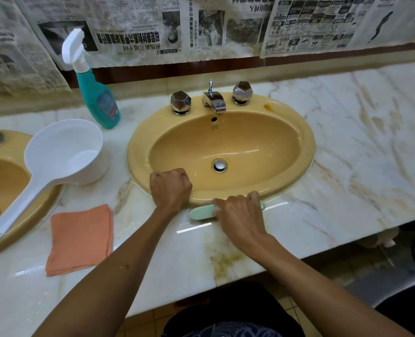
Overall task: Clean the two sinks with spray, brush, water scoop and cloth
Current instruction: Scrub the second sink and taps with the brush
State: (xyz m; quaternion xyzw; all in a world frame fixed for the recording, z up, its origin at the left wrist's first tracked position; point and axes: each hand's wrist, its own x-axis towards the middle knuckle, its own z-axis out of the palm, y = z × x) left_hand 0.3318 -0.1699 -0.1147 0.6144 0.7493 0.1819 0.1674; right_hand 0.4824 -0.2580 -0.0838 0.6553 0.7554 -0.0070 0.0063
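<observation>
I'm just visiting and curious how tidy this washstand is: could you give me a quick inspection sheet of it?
Surface: marble counter, yellow-brown stains near the front edge.
Job's things: yellow sink; second sink at left; spray bottle upright; water scoop; orange cloth folded; green brush.
Clutter: nothing seen.
Hands: left hand fisted on the sink rim; right hand grips the brush.
Cables: nothing seen.
Surroundings: newspaper covers the wall.

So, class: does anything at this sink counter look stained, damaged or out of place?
Yes. An orange-brown stain marks the sink rim right of the taps, and yellow-brown blotches discolour the marble counter near its front edge. Newspaper covers the wall behind, where one might expect a mirror.
</observation>
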